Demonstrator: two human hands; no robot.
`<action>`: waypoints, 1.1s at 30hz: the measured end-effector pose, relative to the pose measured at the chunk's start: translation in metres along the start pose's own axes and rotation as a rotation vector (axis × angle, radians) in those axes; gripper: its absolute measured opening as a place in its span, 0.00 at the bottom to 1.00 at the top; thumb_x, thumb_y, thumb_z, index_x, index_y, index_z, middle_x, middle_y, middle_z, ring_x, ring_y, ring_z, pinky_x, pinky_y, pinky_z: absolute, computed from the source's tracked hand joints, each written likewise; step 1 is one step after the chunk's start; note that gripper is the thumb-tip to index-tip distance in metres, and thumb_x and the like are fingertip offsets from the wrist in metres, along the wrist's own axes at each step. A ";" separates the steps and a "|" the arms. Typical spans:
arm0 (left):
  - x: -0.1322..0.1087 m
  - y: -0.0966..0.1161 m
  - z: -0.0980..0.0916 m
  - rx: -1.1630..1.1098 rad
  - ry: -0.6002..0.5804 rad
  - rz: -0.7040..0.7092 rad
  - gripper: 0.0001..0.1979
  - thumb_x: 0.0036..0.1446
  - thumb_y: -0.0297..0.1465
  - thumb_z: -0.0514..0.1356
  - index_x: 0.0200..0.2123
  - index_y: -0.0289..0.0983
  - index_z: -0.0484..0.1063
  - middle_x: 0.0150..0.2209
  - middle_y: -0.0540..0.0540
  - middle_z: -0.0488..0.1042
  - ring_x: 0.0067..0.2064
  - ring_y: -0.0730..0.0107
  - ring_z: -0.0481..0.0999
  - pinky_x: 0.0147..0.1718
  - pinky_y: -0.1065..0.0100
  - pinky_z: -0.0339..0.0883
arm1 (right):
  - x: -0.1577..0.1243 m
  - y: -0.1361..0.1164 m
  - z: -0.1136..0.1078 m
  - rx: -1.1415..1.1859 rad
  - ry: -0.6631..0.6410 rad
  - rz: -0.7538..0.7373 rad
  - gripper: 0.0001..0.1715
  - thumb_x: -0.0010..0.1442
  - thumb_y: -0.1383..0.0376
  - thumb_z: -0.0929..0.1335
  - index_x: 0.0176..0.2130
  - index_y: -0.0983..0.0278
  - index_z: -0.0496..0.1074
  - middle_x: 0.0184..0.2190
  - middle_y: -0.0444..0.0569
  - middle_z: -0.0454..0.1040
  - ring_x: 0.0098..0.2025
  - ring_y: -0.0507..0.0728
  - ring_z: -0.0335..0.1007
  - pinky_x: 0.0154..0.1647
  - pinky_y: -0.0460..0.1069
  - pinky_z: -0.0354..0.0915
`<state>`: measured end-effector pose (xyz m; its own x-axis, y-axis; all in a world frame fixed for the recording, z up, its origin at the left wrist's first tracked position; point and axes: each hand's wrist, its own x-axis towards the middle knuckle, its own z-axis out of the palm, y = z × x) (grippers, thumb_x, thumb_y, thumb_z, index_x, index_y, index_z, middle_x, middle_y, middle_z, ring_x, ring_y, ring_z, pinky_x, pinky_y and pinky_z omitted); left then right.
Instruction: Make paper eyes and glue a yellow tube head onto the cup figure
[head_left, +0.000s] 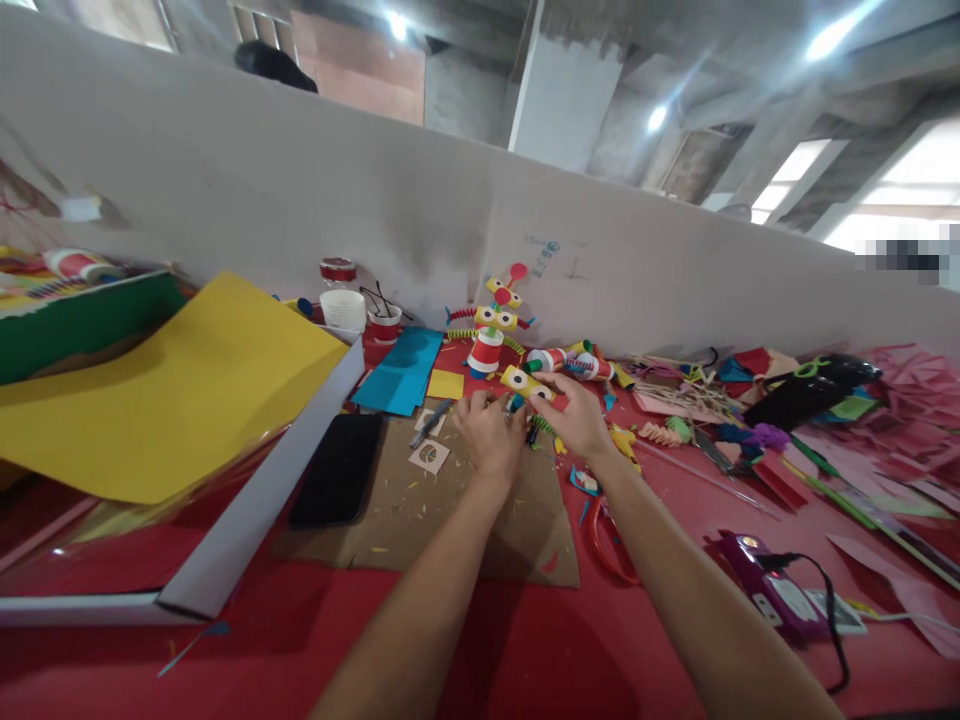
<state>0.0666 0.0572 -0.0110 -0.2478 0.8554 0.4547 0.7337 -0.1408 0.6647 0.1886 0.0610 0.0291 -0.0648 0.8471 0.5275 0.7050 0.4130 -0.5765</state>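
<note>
Both my hands meet over a brown cardboard sheet (450, 520) on the red table (570, 650). My left hand (489, 432) is closed, its fingers curled around something small that I cannot make out. My right hand (576, 415) pinches a small yellow paper piece with eye circles (525, 384), and coiled green springs hang below it. Just behind them stands a finished paper-cup figure (491, 335) with yellow eye blocks, spring arms and a red-and-white cup body. More cup pieces (570, 360) lie on their sides to the right of it.
A black phone (337, 468) lies left of the cardboard beside a white box edge (255, 520). A large yellow sheet (172, 385), blue paper (401, 372), cups (343, 308), pink and red paper scraps (862, 440) and a purple glue gun (757, 575) surround the work spot. A white partition wall runs behind.
</note>
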 end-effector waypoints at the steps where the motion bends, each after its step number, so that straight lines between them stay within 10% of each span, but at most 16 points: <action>1: 0.000 0.000 -0.002 -0.004 -0.007 -0.002 0.14 0.50 0.41 0.61 0.39 0.43 0.77 0.40 0.43 0.71 0.45 0.54 0.63 0.42 0.56 0.55 | 0.001 0.000 -0.001 -0.003 -0.012 -0.002 0.18 0.54 0.63 0.66 0.46 0.60 0.71 0.45 0.49 0.75 0.47 0.59 0.71 0.51 0.55 0.64; 12: -0.018 -0.013 -0.036 -0.292 -0.159 -0.042 0.16 0.46 0.26 0.63 0.41 0.36 0.70 0.41 0.42 0.69 0.43 0.63 0.69 0.43 0.64 0.63 | 0.009 -0.003 -0.015 -0.010 -0.089 0.015 0.23 0.50 0.64 0.68 0.48 0.61 0.68 0.44 0.50 0.76 0.47 0.59 0.72 0.51 0.56 0.65; 33: -0.030 -0.025 -0.028 -0.338 -0.245 -0.189 0.16 0.40 0.22 0.64 0.36 0.35 0.69 0.38 0.45 0.68 0.36 0.68 0.70 0.36 0.68 0.62 | 0.025 -0.012 -0.035 -0.003 -0.135 0.010 0.25 0.52 0.58 0.68 0.49 0.63 0.68 0.44 0.52 0.74 0.44 0.58 0.72 0.48 0.55 0.66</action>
<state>0.0377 0.0215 -0.0248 -0.1705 0.9688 0.1797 0.4318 -0.0905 0.8974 0.2026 0.0658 0.0712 -0.1521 0.8884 0.4332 0.7079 0.4038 -0.5795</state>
